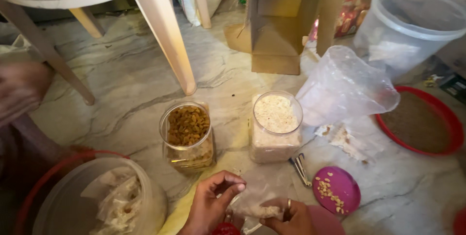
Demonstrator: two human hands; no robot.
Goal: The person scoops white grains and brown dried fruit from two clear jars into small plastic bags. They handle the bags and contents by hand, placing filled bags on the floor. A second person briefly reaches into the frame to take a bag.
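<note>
At the bottom centre of the frame, the left hand (209, 207) pinches the mouth of a small clear plastic bag (252, 201) while the right hand (286, 218) grips its partly filled bottom. Above stand an open jar of raisins (187, 135) and a jar of white flakes (275, 126); filling looks under way, the bag unsealed

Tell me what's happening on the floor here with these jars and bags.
A person sits on a marble floor and handles a small clear plastic bag of pale bits with both hands: the left hand pinches its top, the right hand holds it from below. Ahead stand an open jar of raisins and an open jar of white flakes. A purple lid with a few nuts lies to the right.
</note>
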